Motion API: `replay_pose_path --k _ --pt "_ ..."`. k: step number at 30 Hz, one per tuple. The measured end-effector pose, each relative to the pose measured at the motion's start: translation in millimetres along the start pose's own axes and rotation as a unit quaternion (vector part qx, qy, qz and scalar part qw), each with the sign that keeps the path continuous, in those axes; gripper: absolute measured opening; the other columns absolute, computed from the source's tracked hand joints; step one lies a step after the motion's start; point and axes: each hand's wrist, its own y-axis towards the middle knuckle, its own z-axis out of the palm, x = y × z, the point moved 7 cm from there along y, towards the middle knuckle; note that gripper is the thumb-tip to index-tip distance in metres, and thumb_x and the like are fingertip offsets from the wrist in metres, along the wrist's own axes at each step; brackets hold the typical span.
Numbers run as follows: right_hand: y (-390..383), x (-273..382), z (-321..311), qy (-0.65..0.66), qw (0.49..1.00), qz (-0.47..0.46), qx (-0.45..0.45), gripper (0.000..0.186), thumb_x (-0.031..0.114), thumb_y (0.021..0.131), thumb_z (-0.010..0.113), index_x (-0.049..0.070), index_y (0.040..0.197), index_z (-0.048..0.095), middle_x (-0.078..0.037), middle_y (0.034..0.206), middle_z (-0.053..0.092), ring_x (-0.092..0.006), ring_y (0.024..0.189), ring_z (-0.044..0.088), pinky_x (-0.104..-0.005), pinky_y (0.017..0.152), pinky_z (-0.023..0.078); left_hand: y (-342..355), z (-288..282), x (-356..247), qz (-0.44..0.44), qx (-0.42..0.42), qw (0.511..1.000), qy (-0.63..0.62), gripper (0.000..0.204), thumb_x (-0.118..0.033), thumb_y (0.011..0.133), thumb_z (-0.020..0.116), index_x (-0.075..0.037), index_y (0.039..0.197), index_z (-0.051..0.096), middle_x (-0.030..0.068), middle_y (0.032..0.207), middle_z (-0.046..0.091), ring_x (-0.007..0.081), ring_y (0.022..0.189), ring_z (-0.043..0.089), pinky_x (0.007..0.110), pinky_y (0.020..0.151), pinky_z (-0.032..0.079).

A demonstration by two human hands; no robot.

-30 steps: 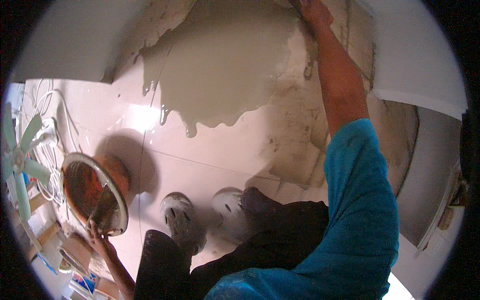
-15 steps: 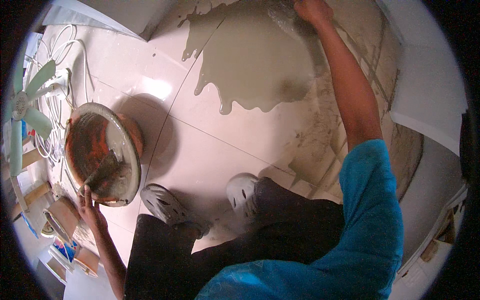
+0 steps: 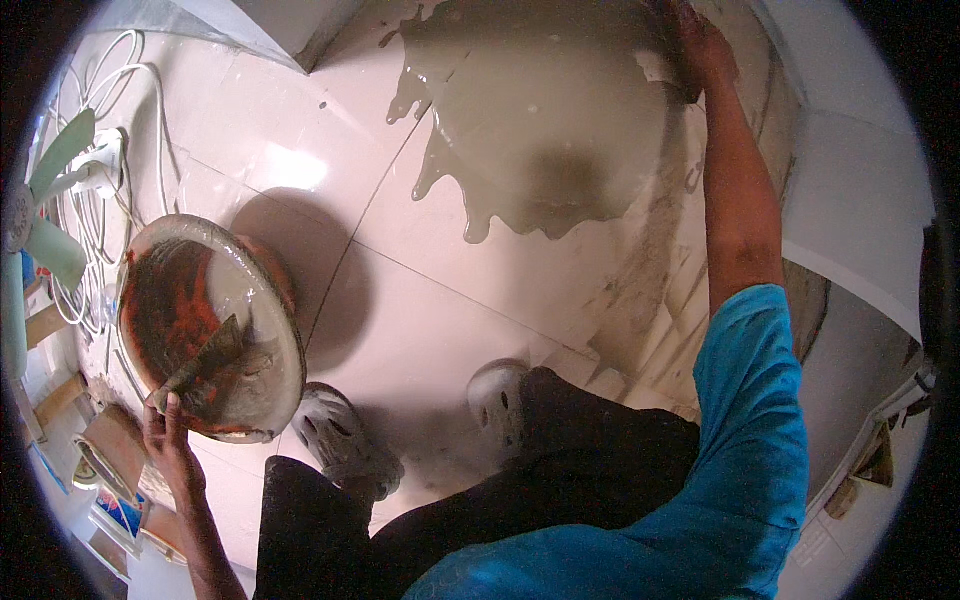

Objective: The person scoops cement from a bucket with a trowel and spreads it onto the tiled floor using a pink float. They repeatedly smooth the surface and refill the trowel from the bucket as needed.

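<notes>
An orange, cement-smeared bucket (image 3: pixel 160 230) tilts at the left with grey slurry inside. A trowel (image 3: pixel 218 352) lies across its mouth, blade inward, and my left hand (image 3: pixel 172 440) pinches the handle end at the near rim. At the upper right, my right hand (image 3: pixel 705 50) is closed at the edge of a wide grey slurry puddle (image 3: pixel 540 110). A dark tool seems to be in it, but its shape is hidden by the hand and the frame's edge. The puddle's near edge runs out in lobes over the pale floor tiles (image 3: pixel 420 300).
My grey clogs (image 3: pixel 335 430) stand between bucket and puddle. Coiled white cable (image 3: pixel 90 230) and a green-bladed fan (image 3: pixel 60 250) are at the far left, above boxes and wooden pieces (image 3: pixel 110 445). White walls (image 3: pixel 850 190) bound the right side; a wall corner (image 3: pixel 300 60) juts in at the top.
My right hand has swept to the right along the slurry, which has spread and shifted with it. My left hand stays at the trowel handle; the view has moved slightly.
</notes>
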Motion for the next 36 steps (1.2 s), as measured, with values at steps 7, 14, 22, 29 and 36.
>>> replay_pose_path --k 7,14,22,29,36 --pt "-7.6 60.3 18.6 -0.059 0.993 -0.089 0.045 0.068 0.061 0.093 0.034 0.008 0.126 0.059 -0.022 0.127 0.058 -0.0395 0.118 0.054 -0.0491 0.098 0.041 17.7 -14.3 5.7 -0.062 0.015 0.998 -0.017 0.027 -0.027 0.096 0.06 -0.006 0.113 0.06 0.0046 0.108 0.062 0.0118 0.098 0.056 0.028 0.086 0.044" --pt "-41.0 84.6 34.1 -0.047 0.989 -0.137 -0.009 0.051 0.045 0.095 0.043 0.007 0.125 0.059 -0.023 0.122 0.06 -0.0413 0.113 0.057 -0.0493 0.095 0.044 13.9 -8.2 -4.7 -0.037 0.005 0.999 -0.008 0.029 -0.026 0.096 0.06 -0.003 0.114 0.06 0.0048 0.103 0.062 0.013 0.094 0.055 0.028 0.086 0.043" --pt "-75.8 128.0 22.5 -0.008 0.971 -0.237 0.038 0.057 0.052 0.093 0.043 0.007 0.125 0.059 -0.021 0.123 0.061 -0.0408 0.111 0.058 -0.0492 0.095 0.043 9.0 -10.6 1.7 -0.038 -0.045 0.996 -0.062 0.023 -0.024 0.095 0.062 -0.006 0.109 0.062 -0.0005 0.093 0.06 0.0076 0.081 0.053 0.023 0.073 0.044" --pt "-46.4 156.6 2.2 -0.09 0.988 -0.118 0.033 0.066 0.059 0.088 0.044 0.008 0.127 0.058 -0.02 0.127 0.059 -0.0366 0.115 0.057 -0.0466 0.095 0.045 12.4 -16.9 4.4 -0.053 -0.026 0.996 -0.061 0.021 -0.022 0.093 0.065 -0.007 0.108 0.062 -0.0033 0.088 0.058 0.0051 0.075 0.05 0.021 0.071 0.043" --pt "-22.6 174.3 68.1 -0.089 0.941 -0.323 0.051 0.042 0.029 0.092 0.05 0.008 0.128 0.058 -0.022 0.123 0.06 -0.0368 0.111 0.058 -0.0442 0.091 0.046 15.4 -19.8 21.2 -0.056 -0.052 0.991 -0.106 0.023 -0.024 0.093 0.065 -0.008 0.109 0.062 -0.0033 0.086 0.058 0.0064 0.076 0.052 0.023 0.072 0.045"
